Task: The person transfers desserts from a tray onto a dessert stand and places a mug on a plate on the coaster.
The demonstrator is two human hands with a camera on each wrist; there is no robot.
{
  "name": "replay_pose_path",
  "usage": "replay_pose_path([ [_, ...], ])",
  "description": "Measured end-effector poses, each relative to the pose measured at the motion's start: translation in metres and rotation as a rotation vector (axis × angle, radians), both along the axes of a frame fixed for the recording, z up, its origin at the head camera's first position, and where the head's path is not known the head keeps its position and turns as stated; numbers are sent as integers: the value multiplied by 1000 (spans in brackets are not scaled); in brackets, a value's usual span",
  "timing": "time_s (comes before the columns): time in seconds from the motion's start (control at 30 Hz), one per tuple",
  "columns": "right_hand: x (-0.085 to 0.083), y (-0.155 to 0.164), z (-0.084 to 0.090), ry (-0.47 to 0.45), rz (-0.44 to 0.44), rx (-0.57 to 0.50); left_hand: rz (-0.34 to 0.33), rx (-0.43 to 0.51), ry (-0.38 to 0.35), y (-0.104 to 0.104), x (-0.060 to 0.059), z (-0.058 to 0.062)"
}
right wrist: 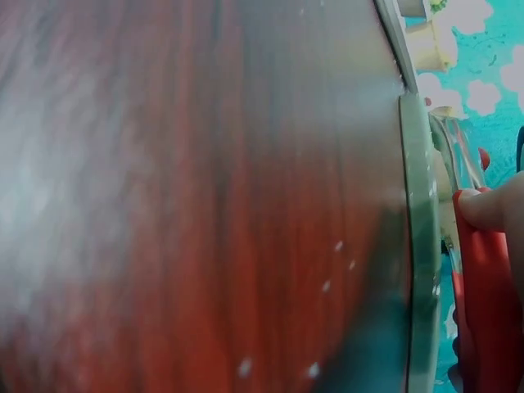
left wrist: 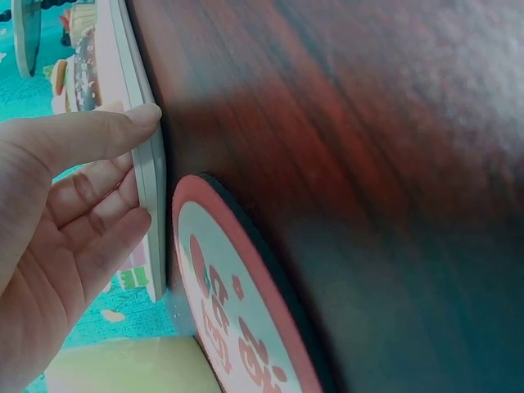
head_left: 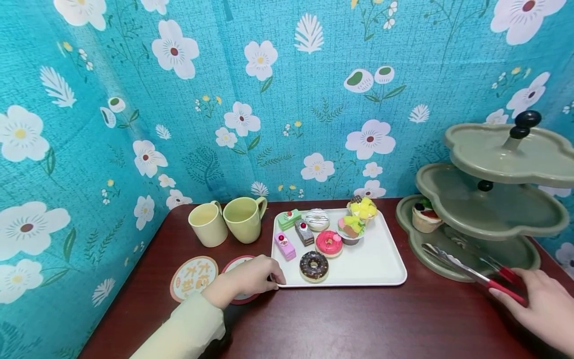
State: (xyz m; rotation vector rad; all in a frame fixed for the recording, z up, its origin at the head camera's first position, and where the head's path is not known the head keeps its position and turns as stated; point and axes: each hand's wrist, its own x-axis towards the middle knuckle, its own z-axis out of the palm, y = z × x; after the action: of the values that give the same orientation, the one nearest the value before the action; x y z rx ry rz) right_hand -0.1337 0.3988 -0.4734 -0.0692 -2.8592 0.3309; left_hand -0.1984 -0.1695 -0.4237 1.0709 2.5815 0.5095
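Left hand (head_left: 257,274) pinching white tray (head_left: 376,271) at eight-o'clock corner, apparently steadying it; right hand (head_left: 540,304) gripping tongs (head_left: 505,292), pointing ten o'clock over bottom tier (head_left: 525,253), likely for reach.

A pale yellow mug (head_left: 207,232) stood upright just beside a yellow-green mug (head_left: 242,224), whose handle pointed right. In front of them, an orange-rimmed coaster (head_left: 194,277) with printed characters lay near a red-rimmed coaster (left wrist: 225,286) on the dark reddish-brown table (head_left: 358,319). Behind hung a turquoise cloth (head_left: 287,102) patterned with white flowers and leaves.
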Motion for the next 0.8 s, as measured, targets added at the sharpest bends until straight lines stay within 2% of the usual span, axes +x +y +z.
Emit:
replay_pose_path([
  [0.27, -2, -8, 8, 16, 40, 18, -18, 4, 25, -1, 0, -1],
  [0.8, 2, -25, 19, -60, 79, 35, -15, 11, 22, -1, 0, 1],
])
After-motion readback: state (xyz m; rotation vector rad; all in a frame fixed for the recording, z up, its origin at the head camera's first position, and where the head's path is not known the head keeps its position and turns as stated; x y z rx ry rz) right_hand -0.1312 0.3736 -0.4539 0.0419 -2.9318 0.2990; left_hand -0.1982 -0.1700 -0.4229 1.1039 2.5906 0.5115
